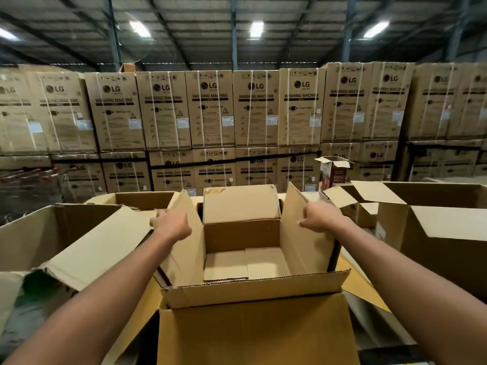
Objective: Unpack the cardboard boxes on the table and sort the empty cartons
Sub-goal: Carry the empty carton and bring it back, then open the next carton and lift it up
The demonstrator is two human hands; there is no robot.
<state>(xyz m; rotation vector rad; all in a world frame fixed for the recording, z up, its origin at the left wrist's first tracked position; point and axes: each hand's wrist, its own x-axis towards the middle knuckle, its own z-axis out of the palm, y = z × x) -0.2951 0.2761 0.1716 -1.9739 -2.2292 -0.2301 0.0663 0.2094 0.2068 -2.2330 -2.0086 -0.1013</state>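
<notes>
An open, empty cardboard box (242,238) stands in the middle in front of me, all its flaps raised or spread. My left hand (171,222) grips the upper edge of its left side flap (181,248). My right hand (320,216) grips the upper edge of its right side flap (303,233). The far flap (239,204) stands upright between my hands. The near flap (255,288) folds toward me over another brown carton (253,335) that sits low in front.
A large open carton (66,241) lies at the left, and another open one (145,200) behind it. Big open cartons (434,225) crowd the right. A small printed box (333,172) stands open farther back. Stacked washing-machine cartons (210,114) wall off the background.
</notes>
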